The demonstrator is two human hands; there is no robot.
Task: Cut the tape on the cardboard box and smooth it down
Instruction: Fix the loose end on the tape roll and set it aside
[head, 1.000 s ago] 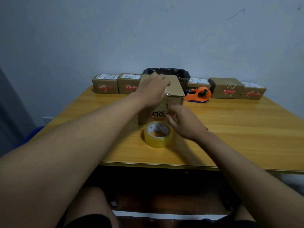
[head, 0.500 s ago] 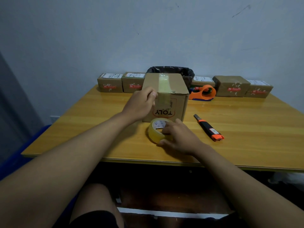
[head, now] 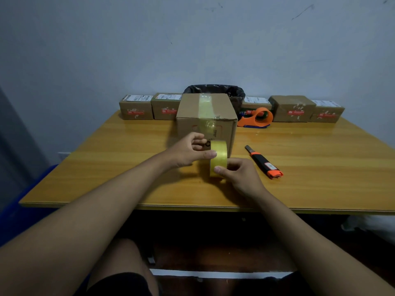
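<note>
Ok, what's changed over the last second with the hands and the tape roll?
The tape roll was lying flat on the table; now both hands hold it on edge in front of the box. The left hand left the box top and came down to the roll; the right hand took hold. The knife and box stayed put.

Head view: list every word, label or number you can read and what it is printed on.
Cardboard box front: only a partial "O" shows beside the tape roll; the rest is hidden by the roll and the left hand.
White labels on the small boxes at the back: too small to read.
Red marks on their fronts: blurred.
Utility knife sticker: unreadable.
</note>
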